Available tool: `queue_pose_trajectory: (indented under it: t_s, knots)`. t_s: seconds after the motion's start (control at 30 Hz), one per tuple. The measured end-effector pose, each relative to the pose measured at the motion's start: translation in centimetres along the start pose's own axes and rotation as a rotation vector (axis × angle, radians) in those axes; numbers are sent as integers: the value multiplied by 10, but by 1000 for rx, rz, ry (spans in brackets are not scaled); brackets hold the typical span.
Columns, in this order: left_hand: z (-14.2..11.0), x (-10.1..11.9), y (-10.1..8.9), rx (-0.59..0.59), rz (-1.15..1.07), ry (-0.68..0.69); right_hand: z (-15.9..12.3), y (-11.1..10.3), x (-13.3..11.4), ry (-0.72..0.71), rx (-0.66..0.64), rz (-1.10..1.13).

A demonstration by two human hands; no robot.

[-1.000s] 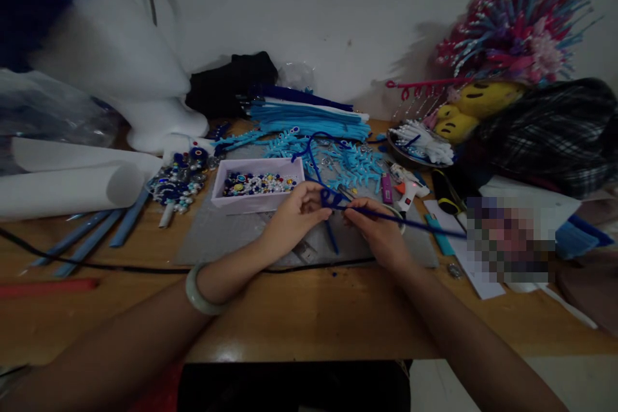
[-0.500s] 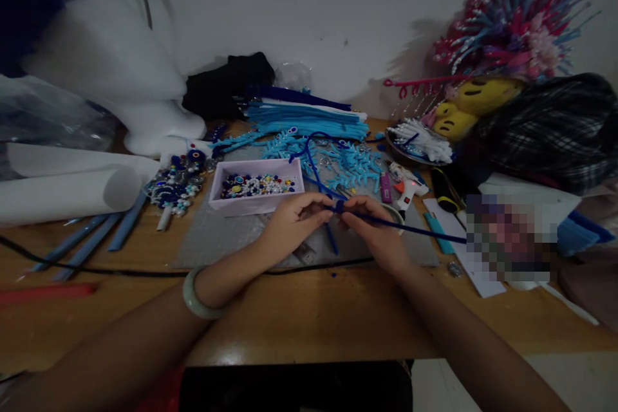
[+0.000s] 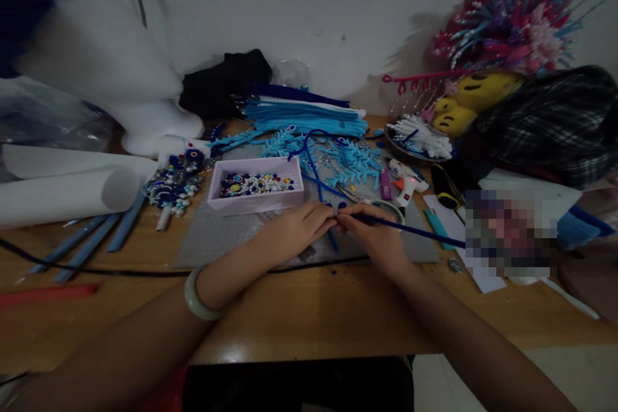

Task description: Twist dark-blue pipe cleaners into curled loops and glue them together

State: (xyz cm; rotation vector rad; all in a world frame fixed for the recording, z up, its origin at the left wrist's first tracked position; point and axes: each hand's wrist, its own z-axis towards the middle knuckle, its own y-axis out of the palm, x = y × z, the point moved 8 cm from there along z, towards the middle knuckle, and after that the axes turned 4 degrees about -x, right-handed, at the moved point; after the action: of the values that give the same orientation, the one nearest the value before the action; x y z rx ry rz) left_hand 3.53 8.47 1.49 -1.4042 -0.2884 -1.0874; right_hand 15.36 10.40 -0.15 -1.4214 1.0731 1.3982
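Note:
A dark blue pipe cleaner (image 3: 425,233) runs out to the right from between my two hands. My right hand (image 3: 376,233) is closed round it, thumb and fingers pinching near its left end. My left hand (image 3: 292,230) meets the right one fingertip to fingertip and pinches the same end; the fingers hide the exact grip. Just behind the hands, another blue pipe cleaner (image 3: 313,170) loops over the grey mat (image 3: 203,244). Left of it stands a white box (image 3: 255,201) of mixed beads. Light blue beaded sprigs (image 3: 355,164) lie beyond.
A hot glue gun (image 3: 408,193), a purple lighter (image 3: 385,185) and a roll of tape (image 3: 393,209) lie to the right. Bundled blue pipe cleaners (image 3: 304,119) are stacked at the back. A white foam head (image 3: 106,58) stands left, and a black cable (image 3: 159,273) crosses the table (image 3: 290,328).
My left fingers have curled over and turned down at the pinch point, covering the pipe cleaner's end that showed before. My right hand has barely moved.

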Motion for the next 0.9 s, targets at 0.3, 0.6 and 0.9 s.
queue_pose_trajectory:
  t_s: [0.3,0.6,0.9]
  knots:
    - [-3,9,0,-39,168,101,-4,3,2,-7,6,40]
    - [-2,-2,-1,127,-162,-70,-2,-1,7,-15,22,62]
    - [-5,-36,20,349,-1012,-352,1,-1,-2,-131,31,-88]
